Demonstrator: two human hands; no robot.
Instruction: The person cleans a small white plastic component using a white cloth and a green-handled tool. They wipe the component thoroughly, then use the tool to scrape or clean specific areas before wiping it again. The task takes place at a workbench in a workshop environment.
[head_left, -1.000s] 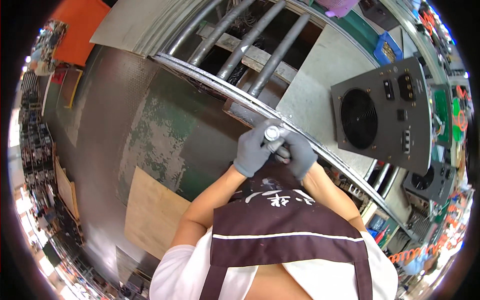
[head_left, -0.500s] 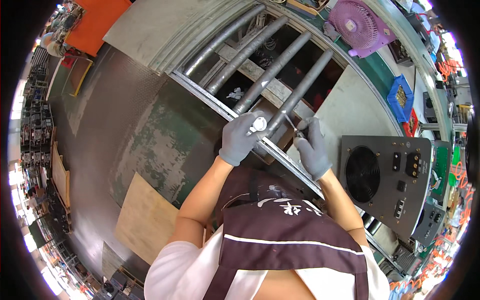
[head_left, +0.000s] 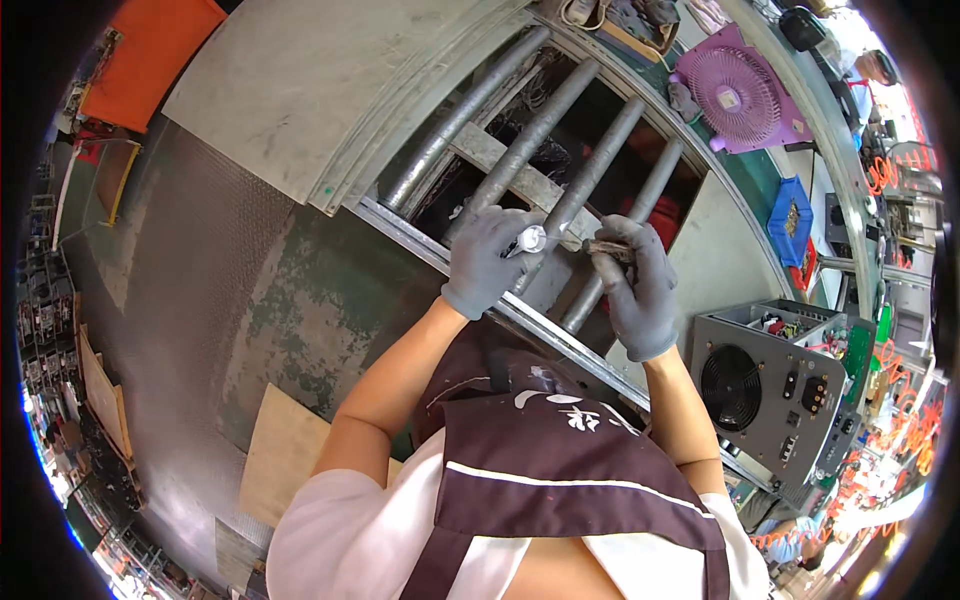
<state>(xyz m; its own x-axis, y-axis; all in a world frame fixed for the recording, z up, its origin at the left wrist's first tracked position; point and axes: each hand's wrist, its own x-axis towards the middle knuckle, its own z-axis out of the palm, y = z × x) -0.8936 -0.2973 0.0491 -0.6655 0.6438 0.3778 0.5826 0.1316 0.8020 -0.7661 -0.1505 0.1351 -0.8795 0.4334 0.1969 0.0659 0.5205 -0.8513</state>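
In a grey knitted glove, my left hand (head_left: 488,260) is closed around a small white round container (head_left: 531,239), whose round end points toward my right hand. My right hand (head_left: 641,290), gloved the same way, pinches a slim tool with a dark handle (head_left: 610,249). A thin shaft runs from the tool toward the white container; its tip is too small to make out. Both hands hover above the metal rollers (head_left: 597,160) of a conveyor, a short gap apart.
A grey metal cabinet with a round black fan (head_left: 731,387) and an open top stands to the right. Beyond the rollers are a purple fan (head_left: 738,92) and a blue bin of small parts (head_left: 791,222). The conveyor's metal rail (head_left: 560,338) runs between my body and the rollers.
My right hand has risen, and the tool has swung to point left at the container. The view has shifted, so the cabinet now shows its open top.
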